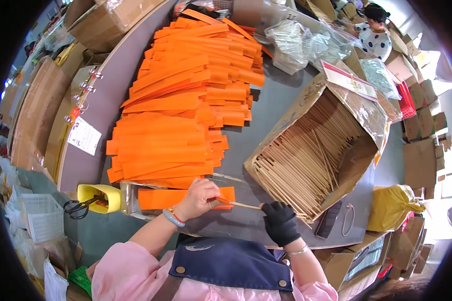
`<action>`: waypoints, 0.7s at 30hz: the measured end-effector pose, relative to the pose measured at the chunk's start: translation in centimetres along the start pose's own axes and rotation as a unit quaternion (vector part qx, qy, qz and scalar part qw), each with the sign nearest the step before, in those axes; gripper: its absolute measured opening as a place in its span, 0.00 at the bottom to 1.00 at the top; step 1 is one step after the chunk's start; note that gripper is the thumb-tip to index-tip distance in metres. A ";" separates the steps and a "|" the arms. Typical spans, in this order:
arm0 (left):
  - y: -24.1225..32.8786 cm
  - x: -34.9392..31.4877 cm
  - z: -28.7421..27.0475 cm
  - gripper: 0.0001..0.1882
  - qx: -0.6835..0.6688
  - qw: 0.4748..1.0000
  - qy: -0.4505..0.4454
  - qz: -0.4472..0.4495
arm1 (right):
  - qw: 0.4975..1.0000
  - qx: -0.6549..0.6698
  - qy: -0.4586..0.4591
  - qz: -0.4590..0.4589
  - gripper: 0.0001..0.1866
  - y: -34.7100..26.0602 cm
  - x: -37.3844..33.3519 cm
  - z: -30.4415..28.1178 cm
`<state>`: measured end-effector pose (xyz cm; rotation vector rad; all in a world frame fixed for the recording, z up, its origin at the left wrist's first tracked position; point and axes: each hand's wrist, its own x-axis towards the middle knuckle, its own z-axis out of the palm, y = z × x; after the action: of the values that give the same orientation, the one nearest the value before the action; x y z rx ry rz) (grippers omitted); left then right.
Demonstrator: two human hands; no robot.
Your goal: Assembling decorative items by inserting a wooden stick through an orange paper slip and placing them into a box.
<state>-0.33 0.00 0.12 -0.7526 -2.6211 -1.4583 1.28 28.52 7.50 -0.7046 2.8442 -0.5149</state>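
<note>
A thin wooden stick (247, 205) runs between my two hands above the front of the table. My left hand (201, 198), bare and with bracelets at the wrist, pinches a small orange strip (223, 200) at the stick's left end. Whether the strip is wrapped around the stick is too small to tell. My right hand (280, 222), in a black fingerless glove, grips the stick's other end. Under my left hand a flat orange strip (158, 199) lies on the table. Just beyond is a large heap of orange strips (160, 145) in overlapping layers.
An open cardboard box (266, 145) of wooden sticks (296, 170) lies at the right. Near it is a dark phone (329, 220). A yellow holder (105, 196) with black scissors (78, 208) is at the left edge. Plastic bags (289, 45) lie at the back; another person (374, 37) is far right.
</note>
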 end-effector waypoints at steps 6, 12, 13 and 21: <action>4.0 1.5 -1.7 0.05 0.173 0.979 -0.018 0.106 | 0.988 0.108 -0.035 0.109 0.17 -1.6 1.9 -1.5; 6.8 3.9 -1.7 0.05 0.203 0.957 -0.088 0.185 | 0.899 0.419 0.096 -0.081 0.25 -5.8 2.7 -0.9; 6.3 4.6 -2.4 0.05 0.199 0.957 -0.089 0.191 | 0.901 0.414 0.101 -0.076 0.25 -4.2 2.6 0.1; 1.4 0.8 -0.8 0.20 0.169 0.984 -0.040 -0.042 | 0.965 -0.092 0.199 0.144 0.20 8.4 -0.3 0.6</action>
<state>-0.56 0.22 1.85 -0.6818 -2.8827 -0.9737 -1.82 35.46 3.85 -0.2164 3.3256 -0.3834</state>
